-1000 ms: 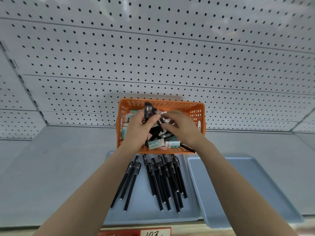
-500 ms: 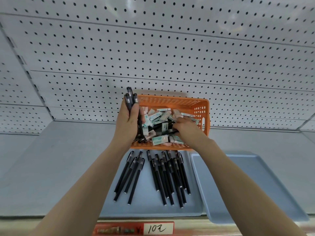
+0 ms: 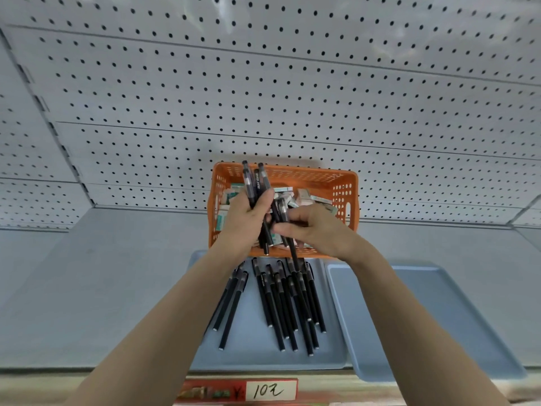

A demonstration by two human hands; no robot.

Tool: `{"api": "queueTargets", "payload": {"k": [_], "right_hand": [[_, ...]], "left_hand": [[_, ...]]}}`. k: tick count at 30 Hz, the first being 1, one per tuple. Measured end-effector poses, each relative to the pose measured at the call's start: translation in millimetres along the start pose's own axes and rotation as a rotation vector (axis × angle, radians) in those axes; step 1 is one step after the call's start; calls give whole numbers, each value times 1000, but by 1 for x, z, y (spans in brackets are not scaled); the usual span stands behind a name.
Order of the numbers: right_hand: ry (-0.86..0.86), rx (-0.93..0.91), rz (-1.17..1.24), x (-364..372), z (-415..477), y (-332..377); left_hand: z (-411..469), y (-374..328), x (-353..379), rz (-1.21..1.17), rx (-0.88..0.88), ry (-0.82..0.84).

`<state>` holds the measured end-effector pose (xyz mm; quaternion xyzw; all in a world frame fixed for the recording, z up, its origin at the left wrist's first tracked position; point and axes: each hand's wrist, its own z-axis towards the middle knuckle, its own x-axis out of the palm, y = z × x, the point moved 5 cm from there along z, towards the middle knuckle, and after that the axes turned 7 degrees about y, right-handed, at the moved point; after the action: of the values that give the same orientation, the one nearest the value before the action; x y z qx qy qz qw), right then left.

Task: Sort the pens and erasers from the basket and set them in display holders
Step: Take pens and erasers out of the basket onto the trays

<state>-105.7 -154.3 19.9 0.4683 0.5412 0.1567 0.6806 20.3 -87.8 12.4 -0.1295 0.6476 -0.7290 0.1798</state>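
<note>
Head view: over the basket (image 3: 345,186), left hand (image 3: 244,219) clutches gathered pens (image 3: 254,183); right hand (image 3: 317,230) pinches one more pen (image 3: 283,213), seemingly to add.

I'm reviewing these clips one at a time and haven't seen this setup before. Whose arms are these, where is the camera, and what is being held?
No machine here: a person works with bare hands. One wide-angle camera worn on the head looks forward and down, so the arms reach in from below. The left hand grips a bundle of black pens above an orange plastic mesh basket that holds small wrapped erasers. The fingers of the right hand pinch another black pen. In front of the basket lie two flat blue trays: the left blue tray carries loose black pens, the right blue tray sits beside it. Behind stands a white pegboard wall.
</note>
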Motion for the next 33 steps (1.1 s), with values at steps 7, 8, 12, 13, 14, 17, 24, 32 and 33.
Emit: {"api": "queueTargets", "payload": {"k": [7,8,12,13,14,17,24,32,33], "right_hand": [[-341,-67,187,-11,-8,8],[-343,-80,181,-7,-8,12],[-296,-114,143,12,-6,16],[-279,-124,115,17,-6,17],[-262,-127,89,22,-6,17],[-269,-110,83,34,-6,13],[-180,-214,-441,90,-16,-14],[162,-109,-780,151,-3,-35],[197,-89,-805,154,-1,-36]], "left_hand": [[-16,6,4,252,8,91],[-18,8,4,290,10,109],[-28,13,-5,297,-20,111],[-34,13,-7,283,-34,121],[-40,14,-10,284,-44,126],[-60,18,-30,341,-51,73],[-121,55,-87,499,-317,-145],[-111,103,-70,690,-449,-107],[-108,105,-67,715,-462,-103]]}}
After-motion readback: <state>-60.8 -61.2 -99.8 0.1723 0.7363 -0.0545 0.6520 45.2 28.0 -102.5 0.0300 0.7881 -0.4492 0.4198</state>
